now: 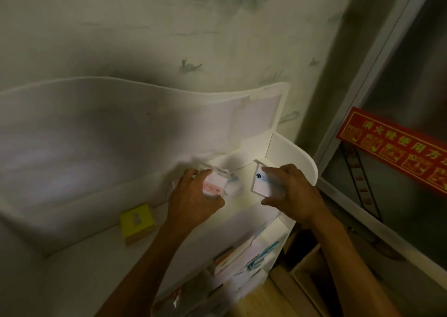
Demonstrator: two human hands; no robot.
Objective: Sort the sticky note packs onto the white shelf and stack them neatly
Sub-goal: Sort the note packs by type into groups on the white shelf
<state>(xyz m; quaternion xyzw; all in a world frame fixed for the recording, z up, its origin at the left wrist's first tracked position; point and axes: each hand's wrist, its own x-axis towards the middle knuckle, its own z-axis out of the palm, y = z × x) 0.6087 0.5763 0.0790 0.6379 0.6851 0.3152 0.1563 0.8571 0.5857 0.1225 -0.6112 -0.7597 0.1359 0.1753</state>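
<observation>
Both forearms enter from the near edge, reaching toward the far top of the white shelf (305, 164), a tall unit with a curved side panel standing against a wallpapered wall (121, 26) printed with faint green mountains and birds. Behind the shelf top rises a large white wavy-edged panel (96, 123), blurred by motion. Right of the shelf, a grey metal-framed glass door (399, 50) carries a red sign (396, 145) with yellow characters and pictograms. Lower compartments of the shelf, near and below the hands, hold stacked sticky note packs (244, 256) in white, orange and teal, their details blurred. Left hand (193, 195): grip curled around a clear-wrapped pack with a pink and white label (214, 183), fingers over its far edge and thumb at its near side, held just above the shelf top. Right hand (290, 188): grip pinching a white pack with a dark round mark (262, 182), fingers on its upper face and thumb beneath its near edge, tilted, near the shelf's far right corner; whether it touches the surface cannot be told. Yellow sticky note pack (136, 220): lies flat on the white surface left of the left hand, apart from both hands.
</observation>
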